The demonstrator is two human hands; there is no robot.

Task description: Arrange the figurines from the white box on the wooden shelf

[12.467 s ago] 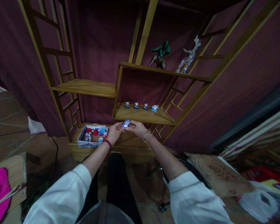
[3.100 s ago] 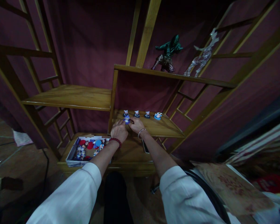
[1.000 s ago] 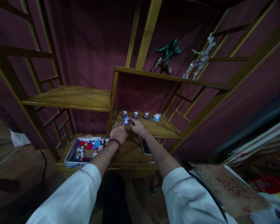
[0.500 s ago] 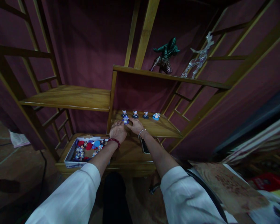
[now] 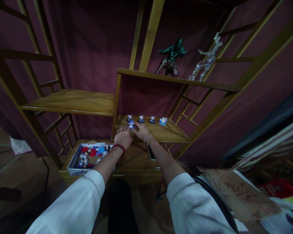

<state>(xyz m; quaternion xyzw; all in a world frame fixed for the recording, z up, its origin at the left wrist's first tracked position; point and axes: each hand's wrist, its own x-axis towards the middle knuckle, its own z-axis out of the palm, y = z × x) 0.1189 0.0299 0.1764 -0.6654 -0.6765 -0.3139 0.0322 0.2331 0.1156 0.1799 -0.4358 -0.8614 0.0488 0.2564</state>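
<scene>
Between my two hands is a small purple figurine (image 5: 131, 124), low over or on the front of the wooden shelf (image 5: 171, 132). My left hand (image 5: 123, 136) has its fingers closed at the figurine's left side. From the right, my right hand (image 5: 142, 131) pinches at it with thumb and fingertips. Just behind stands a row of small figurines: a dark-based one (image 5: 129, 118), a second (image 5: 141, 119), a third (image 5: 152, 120), and a blue-based one (image 5: 163, 121) at the right. Whether the purple figurine's base touches the wood, I cannot tell.
A box (image 5: 74, 159) full of small figurines stands at lower left. A dark phone-like object (image 5: 151, 152) lies under my right wrist. On the upper shelf (image 5: 146, 75) are a green hooded statue (image 5: 173, 57) and a clear deer figure (image 5: 206, 61). A wooden upright (image 5: 116, 107) stands left of my hands.
The view has shifted very slightly. Both hands stay at the purple figurine, with no other clear movement.
</scene>
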